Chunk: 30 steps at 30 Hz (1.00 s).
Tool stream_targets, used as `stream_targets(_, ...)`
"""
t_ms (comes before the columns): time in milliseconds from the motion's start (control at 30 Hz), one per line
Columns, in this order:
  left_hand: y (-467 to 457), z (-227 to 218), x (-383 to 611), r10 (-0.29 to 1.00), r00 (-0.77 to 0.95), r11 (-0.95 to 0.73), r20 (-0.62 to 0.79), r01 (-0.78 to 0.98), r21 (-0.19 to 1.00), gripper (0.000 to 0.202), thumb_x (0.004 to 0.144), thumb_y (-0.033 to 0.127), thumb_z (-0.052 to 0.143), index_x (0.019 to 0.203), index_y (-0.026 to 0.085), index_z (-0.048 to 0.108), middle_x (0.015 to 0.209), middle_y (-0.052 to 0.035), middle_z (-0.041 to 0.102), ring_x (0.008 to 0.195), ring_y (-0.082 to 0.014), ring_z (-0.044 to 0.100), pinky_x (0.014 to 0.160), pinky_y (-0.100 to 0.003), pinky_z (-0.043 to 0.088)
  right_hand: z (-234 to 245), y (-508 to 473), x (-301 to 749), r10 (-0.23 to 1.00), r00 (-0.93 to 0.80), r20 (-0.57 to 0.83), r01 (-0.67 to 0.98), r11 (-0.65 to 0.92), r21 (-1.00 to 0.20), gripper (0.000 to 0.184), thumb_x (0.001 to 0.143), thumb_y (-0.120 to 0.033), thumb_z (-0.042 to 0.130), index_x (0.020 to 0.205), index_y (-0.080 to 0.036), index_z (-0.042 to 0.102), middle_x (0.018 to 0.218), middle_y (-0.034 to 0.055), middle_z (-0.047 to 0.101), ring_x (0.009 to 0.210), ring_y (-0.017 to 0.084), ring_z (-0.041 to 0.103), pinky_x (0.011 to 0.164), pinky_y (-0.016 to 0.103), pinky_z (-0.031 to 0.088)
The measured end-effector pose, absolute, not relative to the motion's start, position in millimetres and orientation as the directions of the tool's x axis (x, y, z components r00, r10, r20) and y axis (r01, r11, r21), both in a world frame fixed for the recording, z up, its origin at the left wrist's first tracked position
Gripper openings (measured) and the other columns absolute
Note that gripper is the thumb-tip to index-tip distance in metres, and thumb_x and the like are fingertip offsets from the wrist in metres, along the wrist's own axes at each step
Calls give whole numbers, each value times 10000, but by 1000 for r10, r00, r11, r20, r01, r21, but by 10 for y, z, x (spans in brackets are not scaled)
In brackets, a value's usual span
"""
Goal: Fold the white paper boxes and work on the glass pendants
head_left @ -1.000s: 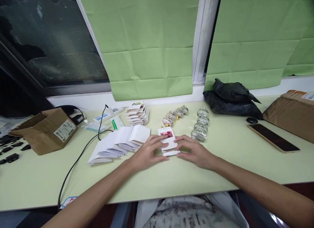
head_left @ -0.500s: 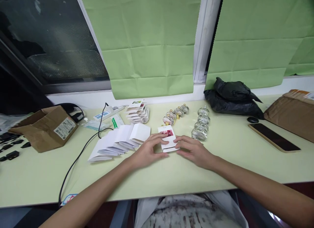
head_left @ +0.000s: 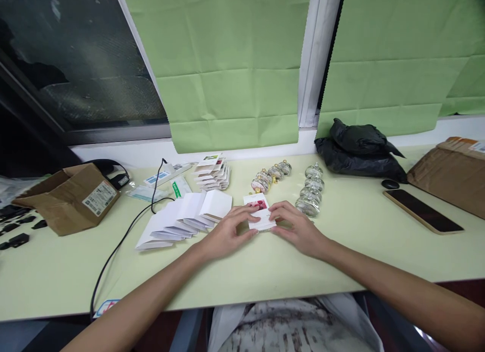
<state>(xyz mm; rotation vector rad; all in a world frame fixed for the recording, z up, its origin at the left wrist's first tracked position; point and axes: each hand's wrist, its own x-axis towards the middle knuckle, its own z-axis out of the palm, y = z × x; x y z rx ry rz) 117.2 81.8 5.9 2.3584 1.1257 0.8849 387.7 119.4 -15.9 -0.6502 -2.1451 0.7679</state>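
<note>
We count two hands, both at one small white box [head_left: 261, 221] on the worktop [head_left: 280, 281]. The box lies flat at the middle of the near part, a red picture on its top face and a barcode-like strip at its near end.

Left hand [head_left: 226, 235]: half curled, fingers on the top face, thumb at the near left corner; it has hold of the box. Right hand [head_left: 302, 233]: more tightly curled, fingertips and thumb at the right edge; it steadies the same box.

Just left of the left hand: white folded packs [head_left: 182, 218], overlapping in a fan; we count at least four, exact number unclear. Behind them: one pile of printed boxes [head_left: 212, 178], layers too close to count.

Beyond the held box: a slanting row of gold-topped bottles [head_left: 261, 181], at least four, partly overlapping. Right of these: a second row, four clear bottles [head_left: 311, 191].

Right side: one phone [head_left: 422, 210], one small black round object [head_left: 390, 184], black plastic bagging [head_left: 359, 152] (one bag or two, we cannot say), one brown carton [head_left: 450, 178]. Left side: one cardboard box [head_left: 66, 203] bearing one label, one black cable [head_left: 125, 238], and several small black parts [head_left: 17, 240], uncounted.
</note>
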Motion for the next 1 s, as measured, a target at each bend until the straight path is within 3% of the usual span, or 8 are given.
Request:
stream_targets(100, 808, 62, 1172, 795, 479, -604, 372, 570, 557, 265, 1007, 306, 660, 1268, 308, 703, 1525, -55, 605, 1491, -271, 474, 1224, -543, 431, -185, 1232, 3860, 673, -583, 456, 172, 650, -740, 355, 999, -275, 674, 1351, -294, 630, 1437, 98, 600, 1326, 252, 595, 1087, 443, 547)
stream_targets(233, 799, 73, 1167, 783, 500, -620, 371, 570, 540, 265, 1014, 283, 645, 1272, 300, 702, 1511, -64, 613, 1471, -269, 491, 1201, -538, 454, -228, 1271, 3864, 678, -600, 425, 247, 662, -707, 228, 995, -280, 696, 1220, -274, 728, 1374, 98, 676, 1293, 276, 630, 1124, 507, 492)
stream_targets(567, 804, 51, 1186, 783, 484, -621, 391, 566, 543, 240, 1001, 328, 677, 1236, 286, 703, 1442, -79, 665, 1427, -272, 534, 1172, -529, 476, -210, 1291, 3820, 668, -606, 432, 226, 665, -712, 61, 1003, -276, 685, 975, -253, 734, 1169, 71, 733, 1205, 265, 664, 1016, 435, 517)
stream_targets(800, 784, 35, 1216, 783, 478, -622, 399, 589, 515, 193, 1011, 290, 649, 1195, 279, 704, 1405, -73, 685, 1396, -274, 550, 1150, -517, 483, -196, 1246, 3804, 630, -610, 480, 280, 738, -614, 88, 1041, -266, 612, 1021, -252, 696, 1005, 55, 699, 996, 245, 653, 861, 378, 517)
stream_targets(1000, 772, 74, 1210, 788, 477, -615, 388, 591, 523, 281, 997, 316, 684, 1278, 313, 682, 1449, -61, 649, 1407, -265, 535, 1175, -508, 458, -195, 1243, 3825, 633, -606, 482, 264, 732, -629, 55, 1029, -250, 629, 1025, -256, 684, 1090, 62, 698, 1081, 253, 653, 937, 399, 525)
